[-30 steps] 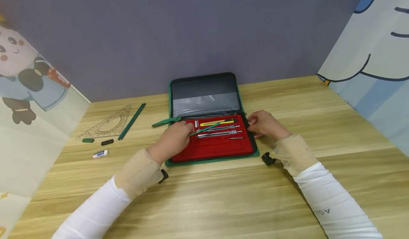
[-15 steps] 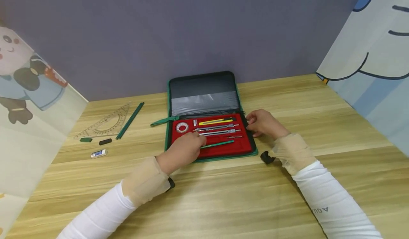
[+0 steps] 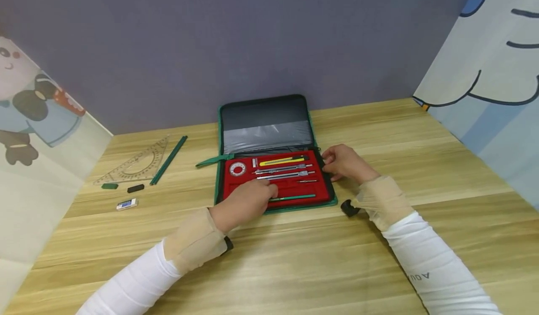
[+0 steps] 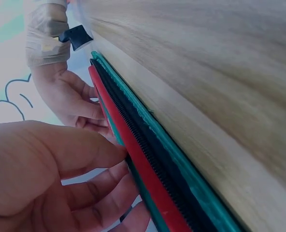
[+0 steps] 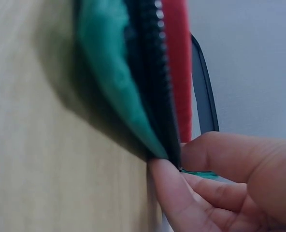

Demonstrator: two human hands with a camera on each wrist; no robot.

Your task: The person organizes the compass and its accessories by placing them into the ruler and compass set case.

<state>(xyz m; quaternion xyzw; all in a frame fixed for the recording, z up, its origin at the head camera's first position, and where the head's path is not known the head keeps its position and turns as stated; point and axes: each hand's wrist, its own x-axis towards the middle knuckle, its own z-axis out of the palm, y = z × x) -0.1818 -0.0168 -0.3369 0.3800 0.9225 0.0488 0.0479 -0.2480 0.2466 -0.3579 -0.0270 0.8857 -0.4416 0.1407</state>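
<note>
An open green zip case (image 3: 265,118) lies on the wooden table, its red tray (image 3: 324,191) towards me. A green pencil (image 3: 294,197) lies along the tray's near slot. My left hand (image 3: 265,195) covers the pencil's left end, fingers curled over it; in the left wrist view the left hand (image 4: 109,164) sits at the case's near edge (image 4: 181,174). My right hand (image 3: 327,165) pinches the case's right edge, and the right wrist view shows the right hand (image 5: 177,164) gripping the zip rim (image 5: 157,72) between thumb and fingers. Metal compasses (image 3: 284,174), a yellow cutter (image 3: 282,161) and a round dial (image 3: 237,169) fill the tray.
To the left lie a clear set square (image 3: 139,165), a green stick (image 3: 169,153), a white eraser (image 3: 126,204), a small green piece (image 3: 109,186) and a black piece (image 3: 135,188). Cartoon panels wall both sides, a grey wall the back.
My left hand has carried the green pencil from the tray's upper left down to the near slot, uncovering the round dial. My right hand has stayed on the case's edge.
</note>
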